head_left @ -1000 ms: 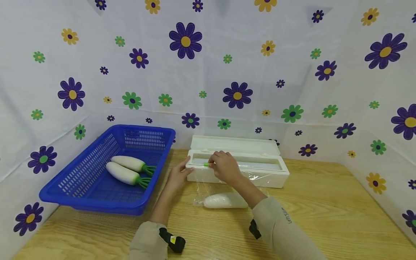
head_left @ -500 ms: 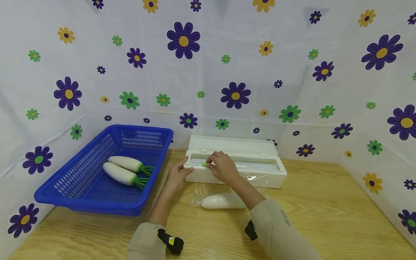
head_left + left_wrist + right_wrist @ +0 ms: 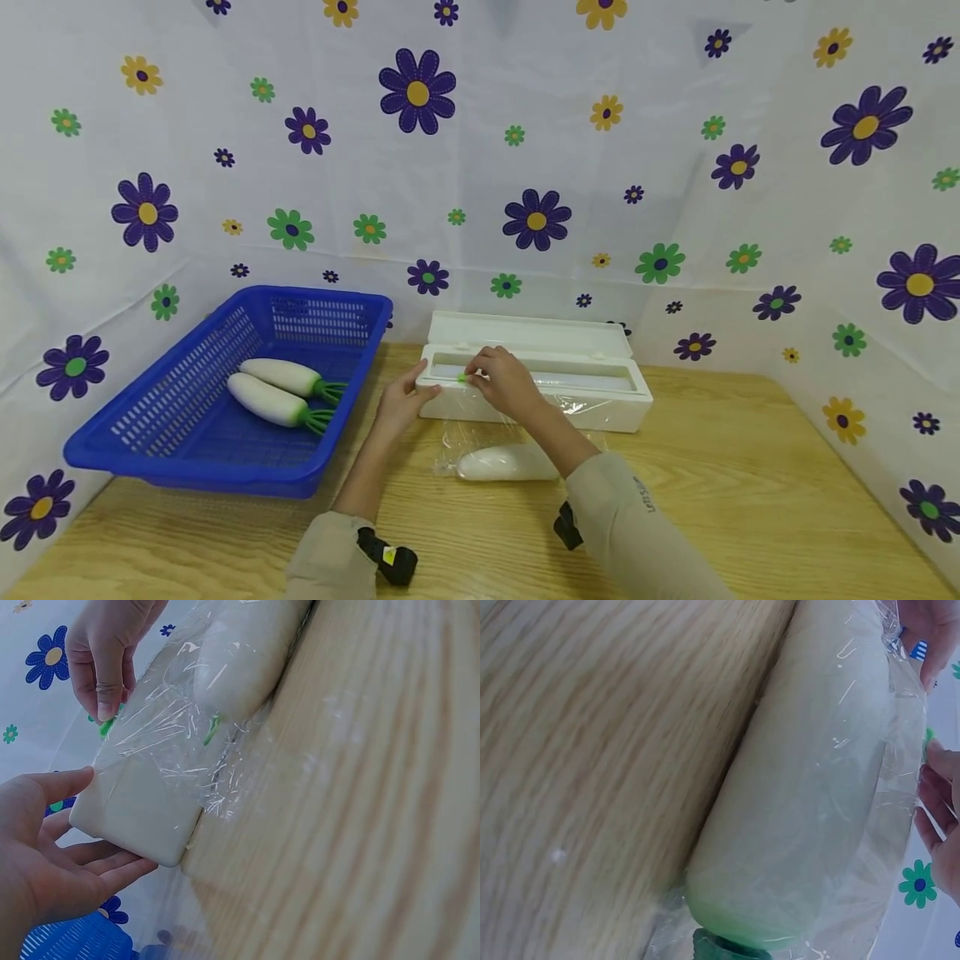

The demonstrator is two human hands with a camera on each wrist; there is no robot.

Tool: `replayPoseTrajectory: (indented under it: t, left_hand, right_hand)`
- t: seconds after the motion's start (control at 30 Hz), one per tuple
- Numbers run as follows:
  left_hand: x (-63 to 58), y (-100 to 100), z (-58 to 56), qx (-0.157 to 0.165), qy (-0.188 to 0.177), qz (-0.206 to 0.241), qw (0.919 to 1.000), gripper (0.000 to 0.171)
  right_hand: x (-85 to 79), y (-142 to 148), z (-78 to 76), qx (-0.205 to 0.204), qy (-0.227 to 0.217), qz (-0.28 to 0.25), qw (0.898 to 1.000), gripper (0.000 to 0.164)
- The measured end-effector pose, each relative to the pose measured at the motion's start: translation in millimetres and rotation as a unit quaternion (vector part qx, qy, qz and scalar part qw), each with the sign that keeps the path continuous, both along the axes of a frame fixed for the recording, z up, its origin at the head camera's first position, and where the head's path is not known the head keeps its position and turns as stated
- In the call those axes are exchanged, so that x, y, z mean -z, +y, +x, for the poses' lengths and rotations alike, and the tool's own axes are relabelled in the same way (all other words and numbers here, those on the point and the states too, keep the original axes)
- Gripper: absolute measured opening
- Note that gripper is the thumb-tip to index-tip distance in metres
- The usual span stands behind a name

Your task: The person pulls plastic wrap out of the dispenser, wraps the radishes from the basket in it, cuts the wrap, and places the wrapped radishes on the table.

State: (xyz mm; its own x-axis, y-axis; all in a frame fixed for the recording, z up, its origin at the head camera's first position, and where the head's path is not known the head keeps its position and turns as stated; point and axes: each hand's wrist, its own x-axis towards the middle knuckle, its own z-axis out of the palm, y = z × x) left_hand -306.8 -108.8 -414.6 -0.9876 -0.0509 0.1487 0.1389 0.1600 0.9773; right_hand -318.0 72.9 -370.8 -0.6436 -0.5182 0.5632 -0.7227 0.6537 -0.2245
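A long white cling film box (image 3: 611, 415) stands on the table with its lid raised. My left hand (image 3: 399, 408) holds its left end, thumb on the upper edge and fingers along the end, as the left wrist view shows. At the front rim, near that same end, my right hand (image 3: 504, 385) pinches a small green slider (image 3: 106, 729) between thumb and fingertip. Clear film (image 3: 169, 727) runs from the box over a white radish (image 3: 498, 463) lying just in front. In the right wrist view the radish (image 3: 795, 787) shows its green top under the film.
A blue plastic basket (image 3: 195, 475) stands on the left with two white radishes (image 3: 270, 400) in it, green stalks to the right. A white flowered cloth (image 3: 480, 175) hangs behind and at both sides. The table (image 3: 720, 475) is light wood.
The head view has turned slightly, so everything sits a little farther left. Both hands keep their places on the box and the slider.
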Motion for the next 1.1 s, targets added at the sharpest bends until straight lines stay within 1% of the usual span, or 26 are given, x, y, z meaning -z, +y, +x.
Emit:
replayPoseTrajectory:
  t: [0.13,0.23,0.3,0.37,0.43,0.53,0.63,0.73,0.8,0.87,1.0,1.1]
  left_hand:
    - [-2.5,-4.1,-0.4,-0.004,-0.004,-0.012,0.9999,0.057]
    - [-3.6,-5.2,-0.5,0.0,0.006,-0.013,0.9999,0.056]
    - [-2.8,-3.9,-0.4,0.008,0.013,-0.01,0.9998,0.056]
    - [-1.6,-1.5,-0.3,0.014,0.014,-0.006,0.9998,0.056]
    - [-1.5,0.9,0.2,0.013,0.005,-0.007,0.9999,0.056]
    - [-2.3,3.3,0.5,0.001,-0.012,-0.005,0.9999,0.055]
    - [-4.1,5.5,1.0,-0.013,-0.025,-0.009,0.9996,0.055]
    - [-5.6,7.7,3.2,-0.023,-0.043,-0.016,0.9987,0.06]
    - [-6.1,8.4,5.4,-0.031,-0.046,-0.027,0.9981,0.062]
    - [-6.4,8.5,7.1,-0.037,-0.041,-0.034,0.9979,0.062]
    - [-7.1,8.1,8.1,-0.042,-0.018,-0.045,0.9979,0.06]
    - [-7.2,7.7,7.6,-0.039,-0.016,-0.055,0.9976,0.059]
  right_hand:
    - [3.4,-3.4,-3.5,-0.021,-0.014,-0.036,0.999,0.005]
    - [8.9,-7.9,-7.5,-0.016,-0.017,-0.055,0.998,0.005]
    - [11.1,-11.7,-7.5,-0.003,-0.012,-0.054,0.998,0.005]
    - [12.8,-15.9,-6.7,0.015,-0.008,-0.041,0.999,0.006]
    - [10.6,-19.3,-4.2,0.026,-0.012,-0.023,0.999,0.006]
    - [4.3,-22.8,-3.8,0.037,-0.042,-0.003,0.998,0.009]
    - [-5.2,-23.8,-5.2,0.041,-0.077,0.0,0.996,0.014]
    - [-12.6,-23.3,-7.4,0.042,-0.124,-0.026,0.991,0.02]
    - [-15.5,-23.1,-8.5,0.04,-0.153,-0.044,0.986,0.021]
    - [-15.7,-23.3,-10.0,0.037,-0.178,-0.052,0.982,0.02]
    - [-13.7,-25.0,-10.6,0.024,-0.186,-0.034,0.982,0.017]
    - [-12.3,-27.2,-10.7,0.012,-0.185,-0.028,0.982,0.017]
